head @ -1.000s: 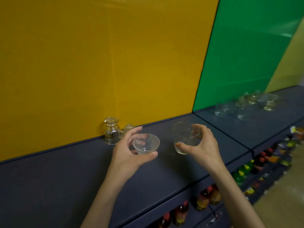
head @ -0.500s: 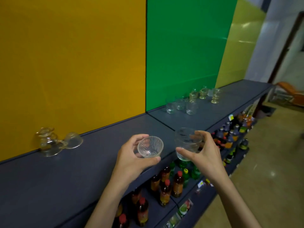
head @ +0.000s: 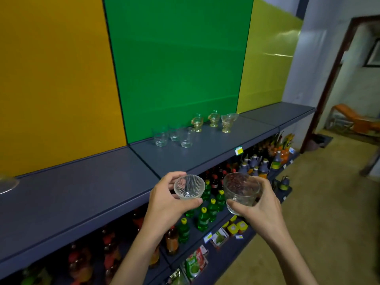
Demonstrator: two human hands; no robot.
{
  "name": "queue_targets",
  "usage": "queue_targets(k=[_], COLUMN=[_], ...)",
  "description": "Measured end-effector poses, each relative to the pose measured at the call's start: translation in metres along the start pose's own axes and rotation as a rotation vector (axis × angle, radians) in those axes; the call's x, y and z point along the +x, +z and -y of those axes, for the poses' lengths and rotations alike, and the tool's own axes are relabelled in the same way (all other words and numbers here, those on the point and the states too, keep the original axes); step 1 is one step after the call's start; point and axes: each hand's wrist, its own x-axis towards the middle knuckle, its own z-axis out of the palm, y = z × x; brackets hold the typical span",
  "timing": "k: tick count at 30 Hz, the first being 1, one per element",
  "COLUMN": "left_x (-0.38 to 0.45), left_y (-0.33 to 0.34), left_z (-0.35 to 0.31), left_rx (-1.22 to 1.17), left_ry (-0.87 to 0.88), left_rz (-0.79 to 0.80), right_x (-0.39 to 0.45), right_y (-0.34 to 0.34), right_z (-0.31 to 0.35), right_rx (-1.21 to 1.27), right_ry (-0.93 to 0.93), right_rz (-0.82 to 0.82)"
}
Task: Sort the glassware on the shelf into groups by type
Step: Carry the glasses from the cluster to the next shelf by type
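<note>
My left hand (head: 164,200) grips a small ribbed glass bowl (head: 189,187), held out past the front edge of the dark grey shelf (head: 82,194). My right hand (head: 260,210) holds a plain clear tumbler (head: 241,192) beside the bowl, over the lower racks. Farther along the shelf, under the green panel, stand three clear tumblers (head: 174,136). Behind them sit three yellowish footed glasses (head: 213,121). A clear glass piece (head: 7,185) is cut off at the left edge.
Lower racks hold green bottles (head: 205,212), red-capped bottles (head: 216,177) and dark jugs (head: 259,165). Packets (head: 195,262) lie on the bottom rack. Yellow and green panels back the shelf. A doorway (head: 349,89) and an orange chair (head: 357,120) are at the right.
The view has swung right along the shelf. Both hands, still holding the bowl and tumbler, have moved toward the grouped glasses; the carafe on the left has left the view.
</note>
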Motion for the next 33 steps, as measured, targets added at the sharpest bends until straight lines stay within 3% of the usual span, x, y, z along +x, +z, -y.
queue_targets(k=[5,12,23,33], left_x=[0.023,0.074,0.156,0.169], left_y=[0.029,0.032,0.012,-0.004], left_z=[0.004,0.029,0.061,0.062], left_rx=[0.09,0.122,0.086,0.193], left_ry=[-0.001,-0.051,-0.142,-0.181], left_rz=[-0.075,-0.232,-0.531,-0.639], right_x=[0.031,0.094,0.231,0.283], right_y=[-0.003,0.045,0.15,0.232], right_z=[-0.03,-0.046,-0.018,0.001], right_rx=[0.077,0.115,0.134,0.064], right_ry=[0.008,-0.064,-0.154,-0.237], right_rz=[0.063,0.173,0.363,0.452])
